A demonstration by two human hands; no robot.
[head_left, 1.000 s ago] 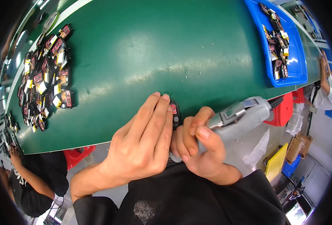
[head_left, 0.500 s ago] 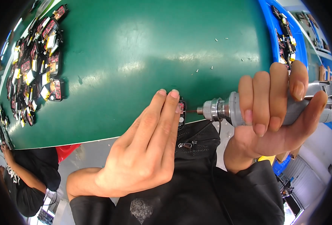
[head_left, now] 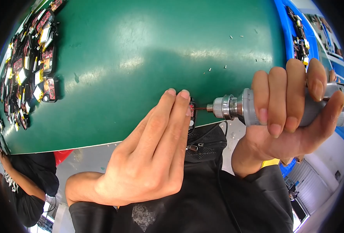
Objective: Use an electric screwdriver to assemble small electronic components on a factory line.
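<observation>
Though aslant 1 second ago, screwdriver point(head_left: 247, 106) in right grip point(head_left: 277, 136) tip-first at module point(head_left: 192, 115); left grip point(head_left: 150, 155) unclear.

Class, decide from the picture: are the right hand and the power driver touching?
Touching. The head view shows the right hand curled around the power driver, directly against its grey body.

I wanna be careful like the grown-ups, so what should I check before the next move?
1. Left grip on the black-cased circuit board: ok, covering part of it.
2. Right grip around the grey electric screwdriver: ok.
3. Screwdriver bit pointing at the board: ok.
4. Bit seated in a screw: cannot tell, too small.
5. Tiny metal pieces tidied away: not ok, loose on the green tabletop.
</observation>
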